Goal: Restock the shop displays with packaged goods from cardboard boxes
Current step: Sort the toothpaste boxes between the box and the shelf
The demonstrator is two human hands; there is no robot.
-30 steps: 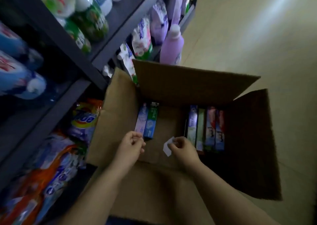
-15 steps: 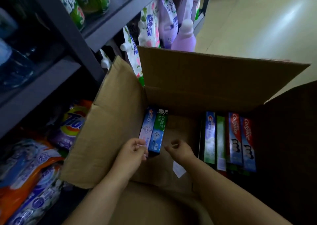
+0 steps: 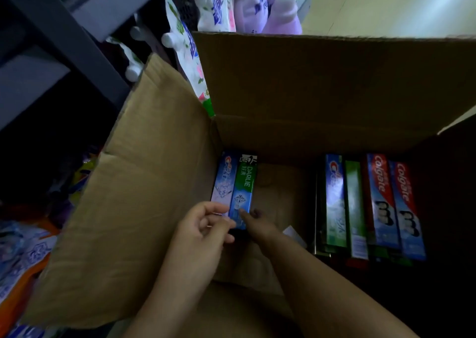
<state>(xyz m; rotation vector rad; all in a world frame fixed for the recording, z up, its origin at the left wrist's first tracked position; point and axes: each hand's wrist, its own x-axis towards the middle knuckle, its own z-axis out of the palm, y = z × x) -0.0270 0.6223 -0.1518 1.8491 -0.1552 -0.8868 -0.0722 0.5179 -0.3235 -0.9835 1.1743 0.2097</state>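
Observation:
An open cardboard box (image 3: 144, 208) stands on the floor by the shelves. At its left inner wall lie a pale Crest toothpaste box (image 3: 223, 180) and a green-blue Darlie toothpaste box (image 3: 244, 185), side by side. My right hand (image 3: 257, 223) pinches the near end of the Darlie box, thumb on top. My left hand (image 3: 203, 232) hovers at the near end of the Crest box, fingers loosely curled, with nothing seen in it. On the right side of the carton stand a row of Crest (image 3: 334, 198), green (image 3: 356, 208) and Colgate boxes (image 3: 386, 203).
A white paper scrap (image 3: 292, 232) lies on the carton's bottom. The far flap (image 3: 322, 79) stands upright. Dark metal shelves (image 3: 77, 41) at left hold detergent pouches (image 3: 190, 49) and a lilac bottle (image 3: 283, 15); more bags (image 3: 23, 257) lie low left. Pale floor (image 3: 386, 5) at upper right.
My right hand let the white scrap fall, moved left and took hold of the Darlie box's near end. The view moved closer to the carton. My left hand stayed by the Crest box.

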